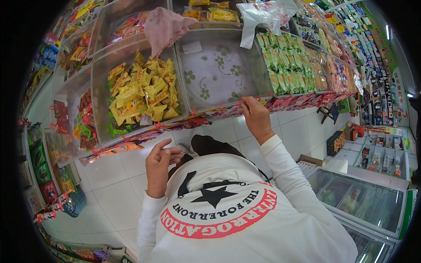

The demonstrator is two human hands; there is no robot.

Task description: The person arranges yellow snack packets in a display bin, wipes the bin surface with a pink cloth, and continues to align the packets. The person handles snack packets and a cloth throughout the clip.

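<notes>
My right hand (pixel 258 119) is at the front rim of a clear plastic bin (pixel 213 75), its fingers curled beside the small red hooks. Whether the fingertips grip the rim or a hook, I cannot tell. A white liner with green flowers and a pale paper slip (pixel 192 47) lie in that bin. My left hand (pixel 161 162) hangs over the floor in front of the display, holding nothing, fingers loosely bent and apart. Nearest to it is the neighbouring bin of yellow-wrapped snacks (pixel 144 88). A pink cloth (pixel 167 28) drapes over the divider behind those snacks.
Green-wrapped packets (pixel 287 64) stand in rows to the right. White plastic bags (pixel 263 16) hang over the bins' back edge. Red packets (pixel 289 103) hang along the front. A glass-topped freezer (pixel 357 197) is at the right, and low snack shelves (pixel 41 164) at the left.
</notes>
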